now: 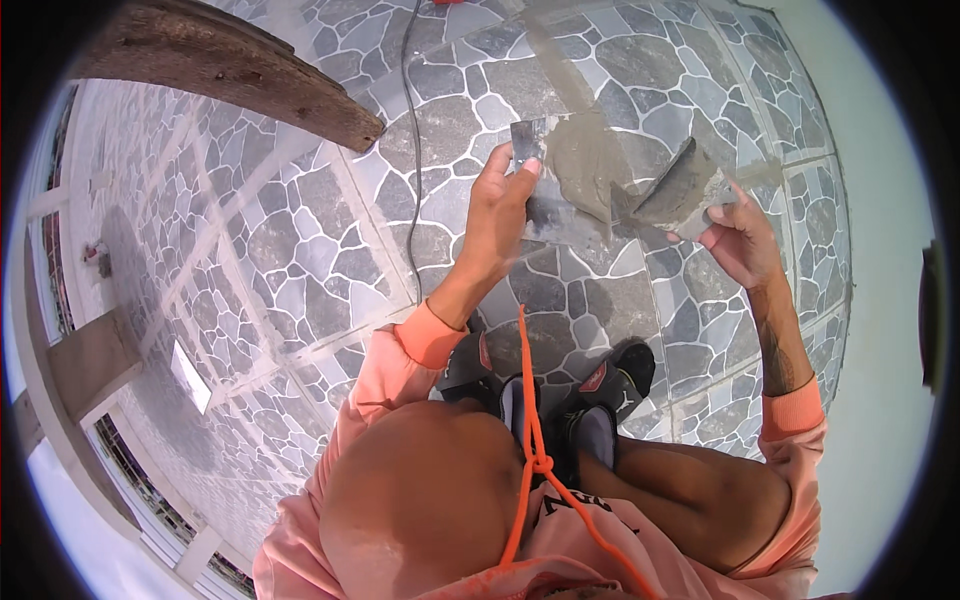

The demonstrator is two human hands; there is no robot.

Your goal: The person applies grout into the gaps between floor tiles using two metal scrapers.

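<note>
My left hand grips the left edge of a flat rectangular plate, thumb on top. A thick smear of wet grey mortar covers much of that plate. In my right hand is a mortar-coated flat scraper blade, pinched at its right edge between thumb and fingers. The blade tilts, its left corner close to the mortar; I cannot tell whether they touch. Both tools are held above the stone-patterned floor tiles, between my knees and the far side.
A rough wooden beam reaches in from the upper left. Beside its end a dark cable runs along the floor. A pale wall bounds the right side. My feet in dark slippers are below the tools. Railings stand far left.
</note>
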